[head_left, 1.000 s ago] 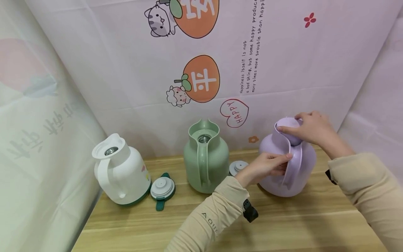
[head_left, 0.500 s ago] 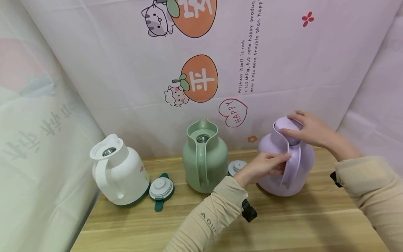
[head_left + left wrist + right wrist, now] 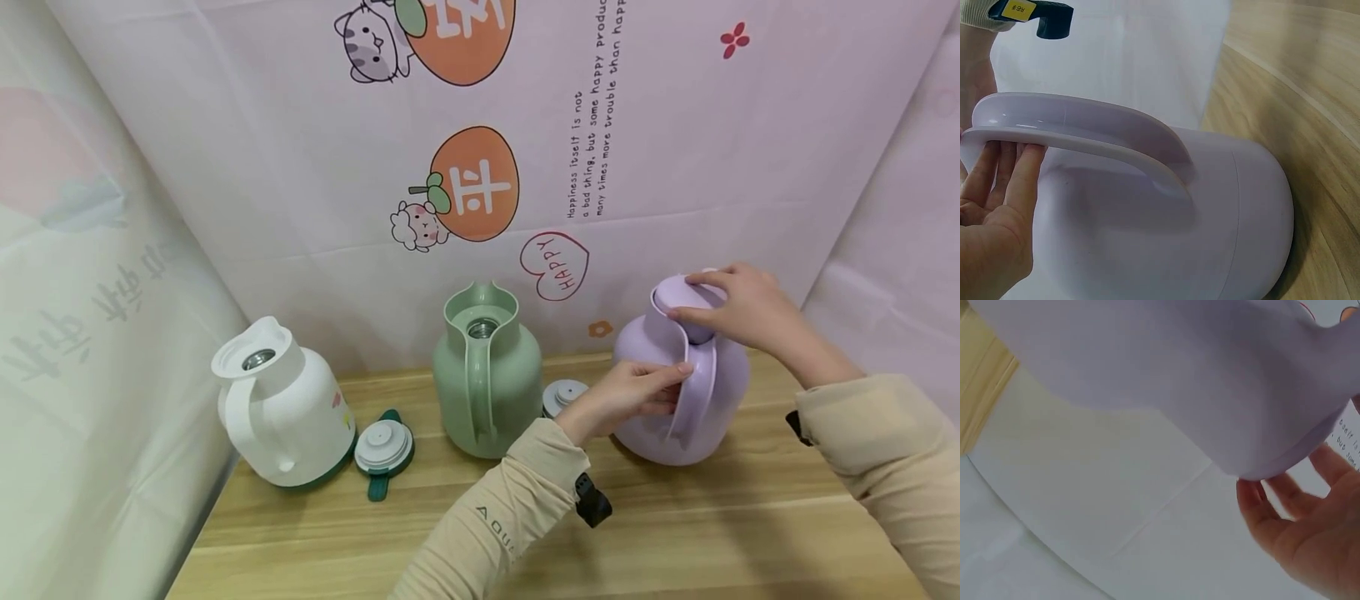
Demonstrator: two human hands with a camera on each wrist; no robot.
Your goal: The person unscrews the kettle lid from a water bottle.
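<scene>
A purple thermos jug stands upright at the right of the table. My left hand pinches its handle, thumb on the outer side and fingers tucked under it, as the left wrist view shows along the handle. On top, my right hand grips the round purple lid, with the thumb at the near edge and fingers over the far side. The lid sits in the jug's neck. In the right wrist view, the fingertips of the right hand meet the rim of the purple jug.
A green thermos jug with an uncovered mouth stands in the middle, a white one at the left. A grey-and-green lid lies between them. Another grey lid is partly hidden behind the left forearm. A printed cloth hangs behind the wooden table.
The right hand's wrist has shifted slightly to the right while its fingers stay on the lid. The left hand keeps its hold on the handle, and the head view has moved a little.
</scene>
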